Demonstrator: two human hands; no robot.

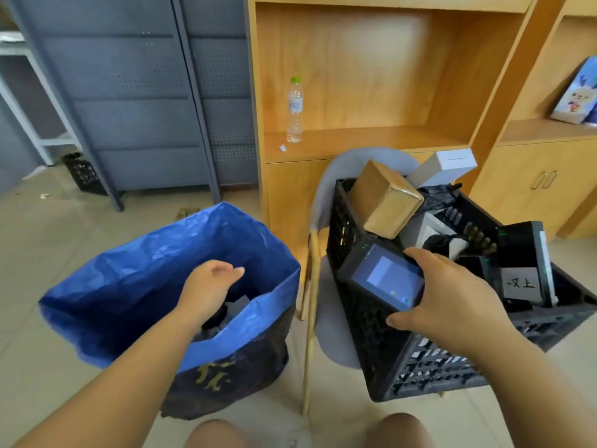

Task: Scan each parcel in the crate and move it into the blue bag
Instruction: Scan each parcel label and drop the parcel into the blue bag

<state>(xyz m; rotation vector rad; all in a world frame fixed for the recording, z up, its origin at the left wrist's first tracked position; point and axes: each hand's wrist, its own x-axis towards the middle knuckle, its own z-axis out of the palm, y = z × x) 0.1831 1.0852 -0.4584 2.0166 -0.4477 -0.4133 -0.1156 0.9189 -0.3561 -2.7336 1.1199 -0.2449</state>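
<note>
While R hand [452,299] grips scanner [384,276] at rim of crate [429,367], L hand [210,286] loose, empty, over wide-open blue bag [135,263] mouth.

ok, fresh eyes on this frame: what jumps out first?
The big blue bag gapes open at lower left, with the left hand hovering empty over its mouth. At right, the right hand grips a handheld scanner, screen lit, at the near rim of the black crate. The crate is piled with parcels, and a brown cardboard box pokes out on top.
</note>
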